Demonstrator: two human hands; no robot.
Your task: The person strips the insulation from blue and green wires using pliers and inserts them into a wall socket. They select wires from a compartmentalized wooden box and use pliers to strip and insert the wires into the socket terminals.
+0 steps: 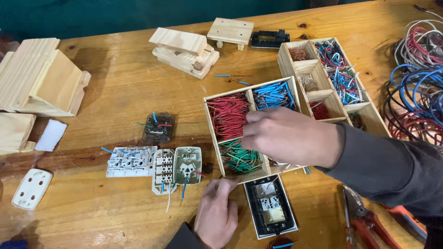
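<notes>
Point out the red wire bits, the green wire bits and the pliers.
Red wires [227, 115], head view, middle of the pile.
Green wires [239, 159], head view, middle of the pile.
Pliers [364, 221], head view, by the pivot.

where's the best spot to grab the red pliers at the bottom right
Probably by the two red handles, coming from above and closing around both. The pliers lie flat on the table with the metal jaws toward the sleeve and the handles splayed toward the lower right, partly cut off by the picture edge. The right hand is nearest.

right hand [288, 138] hides tray [213, 138] compartment; pliers [364, 221], wire coils [415, 83] cut by edge
</notes>
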